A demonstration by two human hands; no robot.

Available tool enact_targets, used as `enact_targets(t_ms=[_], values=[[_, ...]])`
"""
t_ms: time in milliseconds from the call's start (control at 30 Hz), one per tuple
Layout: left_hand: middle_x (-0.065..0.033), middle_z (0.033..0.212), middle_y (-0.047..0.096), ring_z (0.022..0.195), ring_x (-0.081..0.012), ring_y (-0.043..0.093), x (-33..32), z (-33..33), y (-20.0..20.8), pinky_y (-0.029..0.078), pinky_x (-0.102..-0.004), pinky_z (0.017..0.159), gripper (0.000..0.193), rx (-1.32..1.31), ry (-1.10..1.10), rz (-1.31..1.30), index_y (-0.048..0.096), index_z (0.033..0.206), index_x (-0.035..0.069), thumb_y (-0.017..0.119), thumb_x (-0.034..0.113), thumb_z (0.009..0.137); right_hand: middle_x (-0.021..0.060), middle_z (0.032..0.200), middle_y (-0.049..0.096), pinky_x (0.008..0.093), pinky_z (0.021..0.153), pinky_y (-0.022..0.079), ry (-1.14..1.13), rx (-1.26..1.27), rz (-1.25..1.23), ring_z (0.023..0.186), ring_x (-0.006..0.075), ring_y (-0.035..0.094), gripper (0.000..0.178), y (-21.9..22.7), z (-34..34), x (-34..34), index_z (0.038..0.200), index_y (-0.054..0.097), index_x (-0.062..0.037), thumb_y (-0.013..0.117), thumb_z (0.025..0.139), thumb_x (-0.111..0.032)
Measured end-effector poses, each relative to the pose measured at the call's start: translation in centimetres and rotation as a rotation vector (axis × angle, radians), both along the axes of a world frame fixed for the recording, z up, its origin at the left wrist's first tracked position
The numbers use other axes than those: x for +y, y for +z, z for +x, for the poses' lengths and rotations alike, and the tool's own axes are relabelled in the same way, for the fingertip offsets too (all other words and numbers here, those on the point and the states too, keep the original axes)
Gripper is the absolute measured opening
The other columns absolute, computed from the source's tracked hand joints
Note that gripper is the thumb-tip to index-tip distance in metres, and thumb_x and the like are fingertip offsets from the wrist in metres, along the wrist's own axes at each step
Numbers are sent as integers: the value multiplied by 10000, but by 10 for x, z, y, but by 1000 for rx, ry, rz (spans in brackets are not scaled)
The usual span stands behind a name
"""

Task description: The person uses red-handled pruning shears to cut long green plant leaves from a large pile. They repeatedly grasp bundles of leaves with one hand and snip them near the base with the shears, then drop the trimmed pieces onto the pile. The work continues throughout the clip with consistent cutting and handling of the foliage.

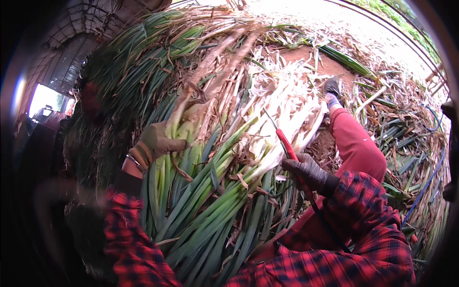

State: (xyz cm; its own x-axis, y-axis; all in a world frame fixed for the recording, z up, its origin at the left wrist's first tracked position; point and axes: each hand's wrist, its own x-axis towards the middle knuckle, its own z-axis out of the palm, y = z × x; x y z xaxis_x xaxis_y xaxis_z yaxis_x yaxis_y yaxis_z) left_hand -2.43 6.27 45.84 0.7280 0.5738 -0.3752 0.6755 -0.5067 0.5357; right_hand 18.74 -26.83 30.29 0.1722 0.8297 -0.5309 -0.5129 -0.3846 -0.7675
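Note:
My left hand, in an olive glove with a striped cuff, is closed round a few long green onions. Their far ends are smeared by motion and reach up over the pile. My right hand, in a dark grey glove, grips a red air blow gun. Its thin metal nozzle points up and left, and a black hose runs back from it past my sleeve. Between my hands lie loose green onions, with green leaves toward me and bright white stems farther off.
A tall heap of unpeeled green onions rises at the far left. Dry husks and leaves litter the right side, where a blue hose runs. My red-trousered leg stretches out beside the white stems, over brown soil.

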Motion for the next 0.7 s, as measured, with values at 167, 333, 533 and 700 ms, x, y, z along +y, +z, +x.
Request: enact_targets(t_ms=[167,333,533,700], values=[[-98,811,682,679,-156,635,-46,28,-91,520,-282,667,560,93,-82,-152,652,931,-35,796,433,661,-11,518,464,256,324,350,-207,-69,-14,351,108,422,362,-28,5,-24,838,559,-97,663,855,-443],[-234,980,656,864,-291,648,-66,14,-161,512,-337,784,899,141,-1,-74,600,1080,-112,785,599,560,-17,536,462,252,314,339,-123,-71,-4,351,106,437,393,-17,-21,-41,846,568,-74,686,838,-449],[-169,992,678,883,-201,640,-55,13,-185,504,-297,808,877,130,-10,-108,576,1121,-137,840,485,561,12,610,536,253,381,380,115,-97,-61,424,96,471,331,-2,-57,-49,910,637,-64,679,856,-388],[-160,995,672,881,-197,630,-86,23,-135,502,-296,807,869,118,101,-110,597,1120,-119,833,501,559,-5,557,440,267,303,324,-44,-39,-211,353,108,399,320,-27,-18,-14,919,573,-88,642,871,-397]])
